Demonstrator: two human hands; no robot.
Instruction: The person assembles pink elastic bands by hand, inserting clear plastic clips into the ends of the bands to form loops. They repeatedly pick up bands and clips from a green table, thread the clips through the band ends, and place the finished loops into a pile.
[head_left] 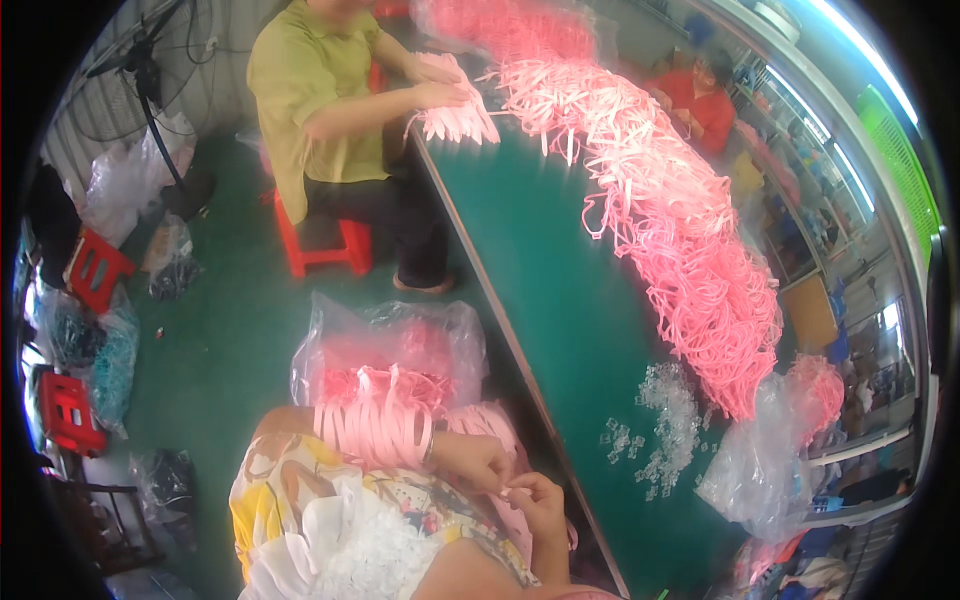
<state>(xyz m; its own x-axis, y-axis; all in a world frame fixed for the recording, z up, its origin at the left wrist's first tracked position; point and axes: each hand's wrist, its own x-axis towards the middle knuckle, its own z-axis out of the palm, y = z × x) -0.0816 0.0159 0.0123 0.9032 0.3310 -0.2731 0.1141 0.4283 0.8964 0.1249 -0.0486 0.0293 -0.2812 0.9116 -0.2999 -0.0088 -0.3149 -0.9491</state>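
My left hand [478, 462] and my right hand [538, 500] meet above my lap, fingers pinched together. Between the fingertips is the small end of a pale pink strap [507, 491], partly hidden by the fingers. Looped side by side over my left forearm hang several pink straps [370, 430], up to a bangle at the wrist. More pink straps [515, 530] lie across my lap below the hands. Beside my left arm, a clear plastic bag [465, 335] holds more pink straps. Small clear plastic buckles [668, 420] lie scattered on the green table to the right.
The green table [545, 300] runs away from me, its edge close to my right hand. A long heap of pink straps [690, 250] covers its far side. Across, a person in a yellow-green shirt [320, 100] handles straps. Red stools [345, 245] stand on the floor.
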